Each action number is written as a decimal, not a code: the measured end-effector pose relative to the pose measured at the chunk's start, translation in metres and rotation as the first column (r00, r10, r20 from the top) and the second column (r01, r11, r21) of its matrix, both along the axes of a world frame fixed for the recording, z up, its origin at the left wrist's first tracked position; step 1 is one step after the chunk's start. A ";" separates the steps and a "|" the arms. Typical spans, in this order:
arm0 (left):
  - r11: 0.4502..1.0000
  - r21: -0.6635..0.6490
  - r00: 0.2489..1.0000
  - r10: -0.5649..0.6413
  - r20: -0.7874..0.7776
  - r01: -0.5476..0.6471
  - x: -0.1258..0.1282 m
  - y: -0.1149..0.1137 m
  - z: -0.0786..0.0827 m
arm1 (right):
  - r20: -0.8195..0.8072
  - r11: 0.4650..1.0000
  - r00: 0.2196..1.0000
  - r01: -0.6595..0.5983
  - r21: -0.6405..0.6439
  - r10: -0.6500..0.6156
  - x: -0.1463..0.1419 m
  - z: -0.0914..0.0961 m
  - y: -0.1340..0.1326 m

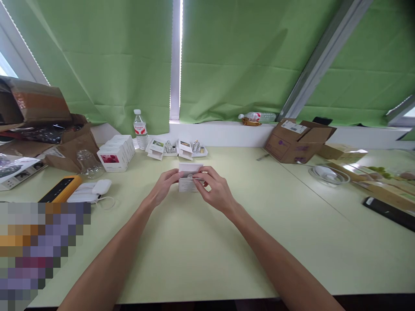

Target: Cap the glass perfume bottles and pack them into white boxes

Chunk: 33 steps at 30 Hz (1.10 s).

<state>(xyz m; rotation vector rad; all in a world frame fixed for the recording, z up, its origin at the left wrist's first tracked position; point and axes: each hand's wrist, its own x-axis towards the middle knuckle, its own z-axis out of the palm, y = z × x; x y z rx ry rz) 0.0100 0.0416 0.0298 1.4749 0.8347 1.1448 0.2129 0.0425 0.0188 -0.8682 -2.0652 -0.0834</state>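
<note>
A small white box [187, 186] with its lid raised is held above the middle of the table. My left hand [164, 185] grips the box's left side, thumb and fingers closed on it. At the box's opening, my right hand [216, 188] is closed, its fingers pinched around the right edge; something small and pale shows by the fingertips, too small to name. Beyond my hands stand two opened white boxes, a left one [156, 149] and a right one [185, 149], with small glass bottles in or beside them.
Several white boxes [113, 157] stand in a row at the left, near an upright water bottle [140, 129]. An orange-and-black power strip [61, 190] and white adapters [90, 190] lie closer. At the right are a cardboard box [293, 144], a coiled cable [329, 175] and a black bar [389, 212].
</note>
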 end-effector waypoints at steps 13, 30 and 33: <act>0.998 0.044 0.997 0.036 0.074 -0.039 -0.003 0.007 -0.008 | -0.001 1.000 1.000 -0.001 -0.005 0.001 0.000 0.002 0.000; 0.998 0.026 0.997 0.051 0.065 -0.053 -0.004 0.008 -0.009 | 0.000 1.000 1.000 0.004 0.000 -0.004 -0.001 0.002 -0.001; 0.999 0.019 0.997 0.048 0.063 -0.050 -0.003 0.008 -0.008 | 0.001 1.000 1.000 0.000 0.000 0.000 0.000 0.002 -0.001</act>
